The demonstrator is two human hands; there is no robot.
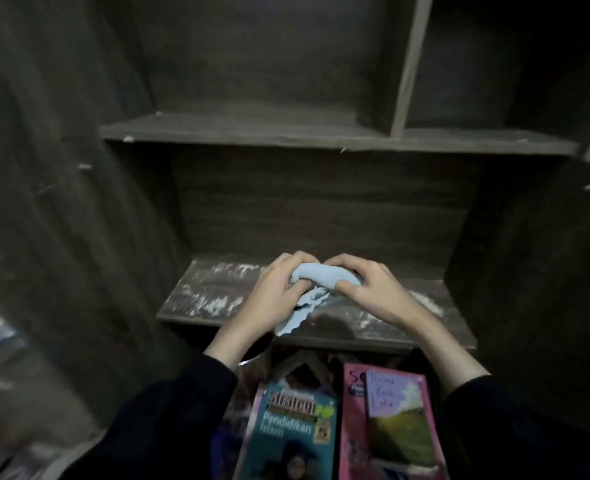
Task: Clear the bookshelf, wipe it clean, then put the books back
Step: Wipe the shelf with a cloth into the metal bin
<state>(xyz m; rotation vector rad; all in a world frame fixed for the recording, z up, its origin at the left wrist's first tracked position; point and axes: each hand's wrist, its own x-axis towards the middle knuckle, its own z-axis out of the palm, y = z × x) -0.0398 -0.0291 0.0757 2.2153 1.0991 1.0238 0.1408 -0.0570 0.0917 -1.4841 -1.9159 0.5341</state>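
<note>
My left hand [275, 293] and right hand [376, 289] both grip one pale blue cloth [324, 276] at mid-frame, over the dusty bookshelf [214, 299] board. Bottom centre lie three: a teal book [297, 431] reading "Pendidikan Islam", a pink book [354, 431] and a purple-green book [400, 424].

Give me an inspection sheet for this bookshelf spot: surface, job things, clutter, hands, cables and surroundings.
Surface: lower shelf, dark wood streaked with whitish patches.
Job's things: blue cloth bunched over that shelf; teal book and pink book lie below it, a smaller book atop the pink one.
Clutter: nothing seen.
Hands: left hand and right hand both grip the cloth.
Cables: nothing seen.
Surroundings: upper shelf with an upright divider; dim light, blurred edges.
</note>
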